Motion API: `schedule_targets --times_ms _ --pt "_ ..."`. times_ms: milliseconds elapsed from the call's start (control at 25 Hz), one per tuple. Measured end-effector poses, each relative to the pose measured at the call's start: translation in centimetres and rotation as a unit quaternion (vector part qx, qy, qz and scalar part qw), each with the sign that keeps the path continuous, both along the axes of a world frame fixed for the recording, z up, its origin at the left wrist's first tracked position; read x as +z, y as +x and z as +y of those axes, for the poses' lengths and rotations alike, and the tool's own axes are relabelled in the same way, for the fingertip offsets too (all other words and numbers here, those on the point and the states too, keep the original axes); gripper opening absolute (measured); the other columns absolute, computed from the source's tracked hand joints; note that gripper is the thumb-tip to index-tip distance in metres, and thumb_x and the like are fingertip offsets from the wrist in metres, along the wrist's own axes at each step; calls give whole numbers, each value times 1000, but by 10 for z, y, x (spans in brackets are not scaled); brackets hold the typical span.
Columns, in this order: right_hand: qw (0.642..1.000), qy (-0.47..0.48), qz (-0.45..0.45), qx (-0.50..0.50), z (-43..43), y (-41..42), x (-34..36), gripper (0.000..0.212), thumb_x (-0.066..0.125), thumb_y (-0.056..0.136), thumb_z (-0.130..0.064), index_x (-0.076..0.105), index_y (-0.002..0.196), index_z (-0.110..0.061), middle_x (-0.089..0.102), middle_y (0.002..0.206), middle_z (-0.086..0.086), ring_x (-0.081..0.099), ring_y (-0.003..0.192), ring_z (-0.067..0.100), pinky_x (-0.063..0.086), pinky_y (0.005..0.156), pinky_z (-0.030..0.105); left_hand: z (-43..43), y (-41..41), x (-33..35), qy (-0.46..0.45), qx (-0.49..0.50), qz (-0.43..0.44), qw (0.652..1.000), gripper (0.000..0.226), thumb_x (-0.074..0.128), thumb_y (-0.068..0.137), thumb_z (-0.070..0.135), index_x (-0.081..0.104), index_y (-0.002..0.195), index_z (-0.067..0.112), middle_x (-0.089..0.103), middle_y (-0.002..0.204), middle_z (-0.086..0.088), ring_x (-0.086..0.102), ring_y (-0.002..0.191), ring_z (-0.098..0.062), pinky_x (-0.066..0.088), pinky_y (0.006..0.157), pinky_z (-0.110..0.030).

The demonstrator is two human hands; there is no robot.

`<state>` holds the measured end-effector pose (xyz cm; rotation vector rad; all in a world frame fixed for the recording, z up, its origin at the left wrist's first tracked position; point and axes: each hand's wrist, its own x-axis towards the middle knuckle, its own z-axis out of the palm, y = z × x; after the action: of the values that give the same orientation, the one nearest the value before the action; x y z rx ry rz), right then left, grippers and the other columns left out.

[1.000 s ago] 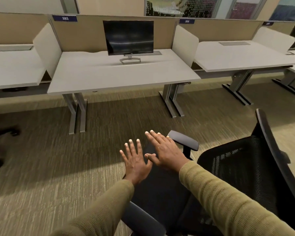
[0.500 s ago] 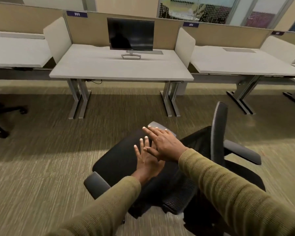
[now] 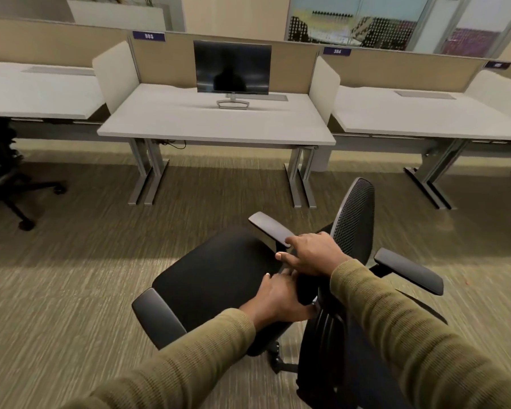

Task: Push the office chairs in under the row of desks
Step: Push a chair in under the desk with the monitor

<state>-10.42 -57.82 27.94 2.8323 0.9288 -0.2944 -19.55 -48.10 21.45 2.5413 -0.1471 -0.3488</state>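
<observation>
A black office chair (image 3: 219, 276) is shown on the striped carpet (image 3: 71, 290), well apart from the middle desk (image 3: 213, 125), on which a dark monitor (image 3: 232, 67) is placed. The left hand (image 3: 281, 296) is curled around the chair's rear edge; the right hand (image 3: 313, 255) is laid on an armrest (image 3: 270, 228), fingers loosely spread. Tan partitions (image 3: 165, 63) are seen behind the desks; a second chair (image 3: 3, 172) is partly tucked under the left desk.
</observation>
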Motion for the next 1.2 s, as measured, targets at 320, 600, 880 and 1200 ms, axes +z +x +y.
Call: schedule_targets --times_ms 320,600,880,1200 --pt "999 -36 -13 10 8 21 -10 63 40 90 -75 60 122 -24 70 111 4 66 103 25 43 78 38 34 17 16 -12 -5 36 999 58 73 72 58 58 115 23 59 99 7 64 96 -24 50 79 -36" --pt "995 -72 70 -22 32 41 -18 69 32 91 -77 59 124 -23 65 124 6 59 116 26 39 95 48 74 23 14 -22 -44 26 998 64 70 69 60 57 118 21 57 104 9 59 91 -15 45 75 -30" --pt "994 -46 94 -12 71 55 -21 67 20 94 -74 61 115 -26 67 119 4 59 112 24 28 104 58 132 45 6 8 -42 8 999 72 67 66 65 55 127 29 60 119 10 59 99 -14 41 79 -30" --pt "994 60 88 -22 133 82 -34 69 24 95 -72 45 145 -29 43 153 -3 22 149 22 -3 116 68 244 84 6 82 -9 -20 996 90 58 63 82 48 142 40 64 123 12 59 111 -12 37 83 -32"
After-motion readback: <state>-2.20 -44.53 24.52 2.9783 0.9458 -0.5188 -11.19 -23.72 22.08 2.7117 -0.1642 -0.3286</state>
